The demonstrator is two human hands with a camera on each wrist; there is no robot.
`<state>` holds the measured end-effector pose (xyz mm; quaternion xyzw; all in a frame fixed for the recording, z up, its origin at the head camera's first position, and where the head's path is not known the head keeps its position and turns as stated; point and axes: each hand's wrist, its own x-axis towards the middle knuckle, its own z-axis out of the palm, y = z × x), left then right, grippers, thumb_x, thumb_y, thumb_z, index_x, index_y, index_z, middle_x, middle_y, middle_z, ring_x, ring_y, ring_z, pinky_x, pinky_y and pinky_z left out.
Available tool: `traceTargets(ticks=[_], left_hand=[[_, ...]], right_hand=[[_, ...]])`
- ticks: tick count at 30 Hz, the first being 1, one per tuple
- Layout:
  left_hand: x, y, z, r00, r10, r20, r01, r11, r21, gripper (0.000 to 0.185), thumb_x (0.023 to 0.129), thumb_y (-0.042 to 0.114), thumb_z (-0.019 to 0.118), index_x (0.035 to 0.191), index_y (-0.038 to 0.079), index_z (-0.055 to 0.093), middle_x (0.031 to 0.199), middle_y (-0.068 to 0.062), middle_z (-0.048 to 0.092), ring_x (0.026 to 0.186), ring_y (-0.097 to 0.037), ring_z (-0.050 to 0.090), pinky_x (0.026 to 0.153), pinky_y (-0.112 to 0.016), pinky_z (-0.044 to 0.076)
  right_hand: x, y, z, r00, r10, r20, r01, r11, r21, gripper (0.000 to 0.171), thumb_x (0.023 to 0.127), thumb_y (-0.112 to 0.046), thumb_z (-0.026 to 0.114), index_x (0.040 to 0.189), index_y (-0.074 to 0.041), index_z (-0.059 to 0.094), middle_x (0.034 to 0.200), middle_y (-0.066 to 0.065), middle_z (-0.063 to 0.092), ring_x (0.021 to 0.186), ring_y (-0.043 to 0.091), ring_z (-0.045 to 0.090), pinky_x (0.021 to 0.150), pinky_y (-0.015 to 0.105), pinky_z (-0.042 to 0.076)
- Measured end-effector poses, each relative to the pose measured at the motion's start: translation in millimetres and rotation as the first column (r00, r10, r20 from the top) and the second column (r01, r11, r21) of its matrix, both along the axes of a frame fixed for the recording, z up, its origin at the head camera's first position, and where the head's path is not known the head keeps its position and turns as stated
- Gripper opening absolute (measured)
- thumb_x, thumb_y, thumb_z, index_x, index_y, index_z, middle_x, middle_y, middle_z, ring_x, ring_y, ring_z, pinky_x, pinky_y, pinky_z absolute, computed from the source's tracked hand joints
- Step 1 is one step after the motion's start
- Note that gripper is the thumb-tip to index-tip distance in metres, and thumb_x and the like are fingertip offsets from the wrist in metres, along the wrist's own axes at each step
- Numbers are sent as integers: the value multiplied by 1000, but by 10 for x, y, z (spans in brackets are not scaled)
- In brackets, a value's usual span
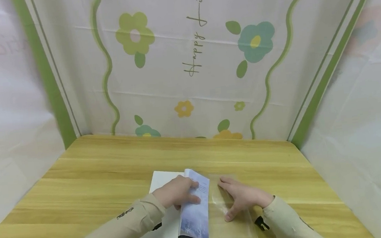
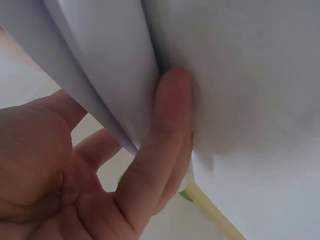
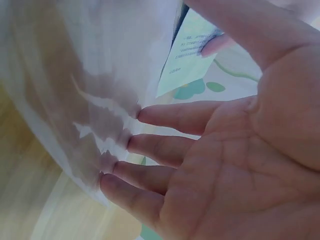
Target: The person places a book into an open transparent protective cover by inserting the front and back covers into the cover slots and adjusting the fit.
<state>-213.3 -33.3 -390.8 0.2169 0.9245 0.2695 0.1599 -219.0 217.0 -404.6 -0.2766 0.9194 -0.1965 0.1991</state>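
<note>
A book lies on the table with its white inner page (image 1: 166, 224) facing up on the left and its blue-violet cover (image 1: 197, 221), printed with pale trees, raised on the right. My left hand (image 1: 178, 191) holds that cover, thumb on the printed side. In the left wrist view, fingers (image 2: 167, 120) of this hand reach between white sheets. To the right of the book lies a clear plastic sheet (image 1: 235, 228), which seems joined to or tucked at the cover's edge; I cannot tell which. My right hand (image 1: 242, 195) rests on the plastic with straight, spread fingers (image 3: 172, 117).
The wood-grain table (image 1: 112, 173) extends around the book. Behind it hangs a white curtain (image 1: 180, 89) with flowers and lettering, and more fabric (image 1: 362, 124) encloses the sides. A black buckle (image 1: 261, 224) hangs by the right wrist.
</note>
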Motion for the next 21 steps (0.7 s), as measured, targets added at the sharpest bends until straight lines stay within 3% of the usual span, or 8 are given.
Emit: traceTargets(ticks=[4,8,10,12,15,21], left_hand=[[37,27,-18,999,-6,-52,4,999,-42,56,87,26,77,136,5,59,130,-19,60,50,-14,56,42,-26,49],[39,65,-43,988,-45,-149,25,991,-130,55,88,34,75,134,8,61,128,-17,61,85,-24,64,58,-30,54],[33,90,-49,973,-79,-215,40,983,-180,49,88,38,74,126,8,66,117,-14,66,95,-28,61,65,-33,54],[26,115,-61,955,-109,-276,45,973,-226,40,87,40,73,113,9,70,98,-8,68,92,-26,61,65,-34,52],[25,142,-68,936,-122,-330,38,968,-250,31,86,41,75,94,12,66,75,-3,59,73,-19,56,54,-30,48],[50,162,-51,922,-110,-371,15,969,-248,30,86,40,75,86,12,63,71,-3,56,68,-18,54,49,-28,44]], right_hand=[[4,3,-8,1000,-4,4,4,1000,8,112,66,-35,91,148,10,30,157,28,16,144,42,15,114,54,18],[12,10,-8,1000,3,-2,-3,1000,3,112,66,-36,91,148,11,30,157,28,16,143,43,16,114,54,19],[15,13,-8,1000,9,-9,-9,1000,-2,112,66,-37,91,147,11,30,156,29,16,143,44,16,114,55,19],[18,13,-4,1000,11,-8,-11,1000,-11,112,66,-36,91,147,12,30,156,30,16,143,45,16,114,55,19],[20,9,4,1000,16,-8,-16,1000,-19,112,66,-36,91,146,13,30,156,31,16,143,45,16,113,56,19],[13,-5,6,1000,16,-11,-16,1000,-22,111,66,-36,91,146,13,32,156,30,16,143,45,16,113,56,19]])
